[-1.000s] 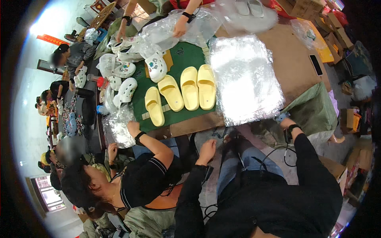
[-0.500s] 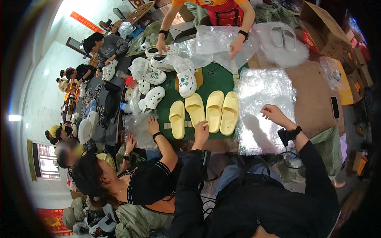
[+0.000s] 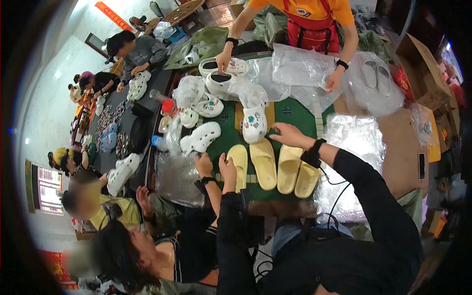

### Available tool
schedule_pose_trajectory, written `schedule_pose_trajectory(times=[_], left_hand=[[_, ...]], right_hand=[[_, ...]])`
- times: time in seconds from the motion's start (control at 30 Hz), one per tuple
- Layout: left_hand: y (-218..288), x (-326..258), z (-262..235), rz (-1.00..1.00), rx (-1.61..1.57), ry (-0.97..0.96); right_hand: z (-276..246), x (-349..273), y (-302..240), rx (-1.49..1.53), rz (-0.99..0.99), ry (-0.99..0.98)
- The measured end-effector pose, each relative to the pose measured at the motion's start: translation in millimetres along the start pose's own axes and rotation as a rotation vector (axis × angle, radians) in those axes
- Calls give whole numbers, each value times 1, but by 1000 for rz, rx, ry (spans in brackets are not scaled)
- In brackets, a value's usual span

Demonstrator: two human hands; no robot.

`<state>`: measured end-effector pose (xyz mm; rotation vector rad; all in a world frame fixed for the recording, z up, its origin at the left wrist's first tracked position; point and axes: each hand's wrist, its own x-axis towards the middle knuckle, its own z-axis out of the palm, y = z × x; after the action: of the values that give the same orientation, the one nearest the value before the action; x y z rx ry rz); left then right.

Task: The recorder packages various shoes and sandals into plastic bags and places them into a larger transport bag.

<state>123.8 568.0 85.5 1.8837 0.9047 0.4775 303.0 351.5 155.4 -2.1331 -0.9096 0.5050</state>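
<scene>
The left hand (image 3: 227, 172), fingers loosely parted, is just beside the yellow slippers (image 3: 264, 169), lined up rightward: probably light, soft foam, easiest gripped by the broad, smooth strap. Between the hands, farther off, sits a chunky, charm-studded white clog (image 3: 254, 127). The right hand (image 3: 291, 135) looks empty, fingers spread; rightward lies shiny, likely slippery plastic film (image 3: 358, 142).

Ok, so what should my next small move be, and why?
I'd probably bring your left hand onto the leftmost yellow slipper: that slipper lies right beside it and the hand appears empty, while your right hand is open near the white clog.
</scene>
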Motion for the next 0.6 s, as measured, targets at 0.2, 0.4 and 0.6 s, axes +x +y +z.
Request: schedule_pose_trajectory(times=[0.2, 0.4, 0.6], left_hand=[[10, 33, 27, 84, 32, -167], [19, 44, 77, 517, 204, -381], [40, 57, 107, 589, 717, -404]], right_hand=[[16, 138, -2, -231, 141, 453], [27, 194, 5, -219, 486, 218], [19, 195, 35, -224, 242, 276]])
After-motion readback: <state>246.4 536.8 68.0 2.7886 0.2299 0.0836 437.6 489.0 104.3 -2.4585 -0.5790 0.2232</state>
